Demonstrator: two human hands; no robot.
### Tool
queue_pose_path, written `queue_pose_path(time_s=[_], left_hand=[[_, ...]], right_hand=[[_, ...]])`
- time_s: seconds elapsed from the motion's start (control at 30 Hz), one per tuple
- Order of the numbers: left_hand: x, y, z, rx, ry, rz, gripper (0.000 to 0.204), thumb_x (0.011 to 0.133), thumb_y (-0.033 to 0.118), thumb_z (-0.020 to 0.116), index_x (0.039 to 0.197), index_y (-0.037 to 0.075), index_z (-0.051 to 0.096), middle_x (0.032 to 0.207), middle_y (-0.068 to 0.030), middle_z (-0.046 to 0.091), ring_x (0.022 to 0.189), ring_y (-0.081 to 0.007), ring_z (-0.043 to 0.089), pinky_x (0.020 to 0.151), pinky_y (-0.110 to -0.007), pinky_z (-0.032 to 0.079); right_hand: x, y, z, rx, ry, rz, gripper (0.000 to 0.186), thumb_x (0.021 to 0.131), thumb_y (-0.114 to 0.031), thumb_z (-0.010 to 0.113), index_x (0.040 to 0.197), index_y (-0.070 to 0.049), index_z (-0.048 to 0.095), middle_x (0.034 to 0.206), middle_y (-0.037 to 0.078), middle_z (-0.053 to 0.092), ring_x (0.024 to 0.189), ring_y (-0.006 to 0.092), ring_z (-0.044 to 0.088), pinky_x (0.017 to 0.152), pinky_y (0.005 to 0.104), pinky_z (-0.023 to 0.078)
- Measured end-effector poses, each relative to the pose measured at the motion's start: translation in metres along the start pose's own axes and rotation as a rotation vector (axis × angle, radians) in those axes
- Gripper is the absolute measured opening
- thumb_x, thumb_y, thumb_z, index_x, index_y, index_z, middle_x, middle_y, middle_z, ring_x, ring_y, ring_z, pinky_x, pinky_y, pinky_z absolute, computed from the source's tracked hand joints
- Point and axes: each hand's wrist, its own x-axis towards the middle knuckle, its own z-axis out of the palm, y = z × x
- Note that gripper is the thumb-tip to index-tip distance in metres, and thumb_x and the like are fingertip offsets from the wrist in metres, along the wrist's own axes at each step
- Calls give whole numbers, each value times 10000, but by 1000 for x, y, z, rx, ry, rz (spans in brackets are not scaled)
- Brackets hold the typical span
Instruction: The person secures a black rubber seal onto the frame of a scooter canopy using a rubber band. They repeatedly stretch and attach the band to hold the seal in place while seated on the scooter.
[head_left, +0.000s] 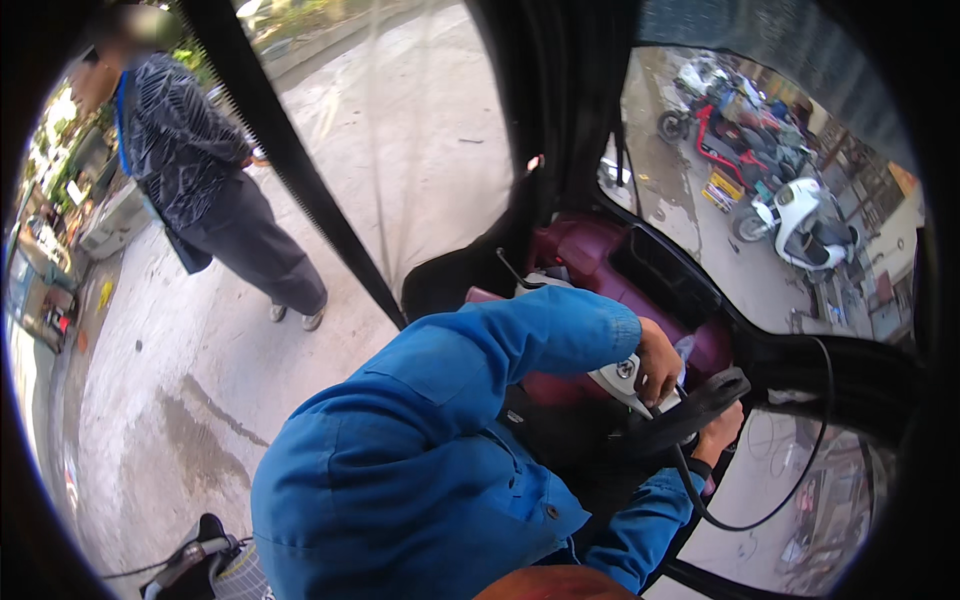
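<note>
My left hand (pixel 657 365) reaches across in a blue sleeve, its fingers bent down and closed at the edge of the pale handlebar cover (pixel 618 380). Whatever lies between those fingertips is too small to make out. Just beyond a long black part (pixel 690 412) is my right hand (pixel 718 432), a dark band at its wrist. It looks curled beside that part, which hides most of its fingers and what they hold. A black cable (pixel 770 518) loops from near both hands up to the frame at the right.
Dark frame posts and a clear window surround me, with a purple front panel (pixel 590 250) ahead. Outside at left a person (pixel 190 150) stands on the concrete ground (pixel 350 130). A white scooter (pixel 805 225) and several other two-wheelers are parked at the right.
</note>
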Motion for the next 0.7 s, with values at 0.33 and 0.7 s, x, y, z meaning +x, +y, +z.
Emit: queue_pose_path(time_s=[0.33, 0.7], left_hand=[[4, -57, -4, -297, 109, 103, 340, 996, 220, 777, 1276, 27, 796, 1214, -111, 809, 1155, -212, 747, 1043, -365, 562], [1, 68, -31, 139, 429, 8, 302, 1050, 224, 786, 1207, -34, 779, 995, -47, 771, 925, -109, 665, 837, -322, 555]], right_hand=[[-6, -16, -4, -26, 149, 195, 442, 1028, -475, 642, 884, -88, 799, 877, 230, 774, 882, 479, 754, 791, 585, 594], [-7, -25, -16, 79, 112, 239, 544, 1051, -526, 615, 896, -40, 802, 882, 254, 782, 882, 463, 775, 834, 560, 607]])
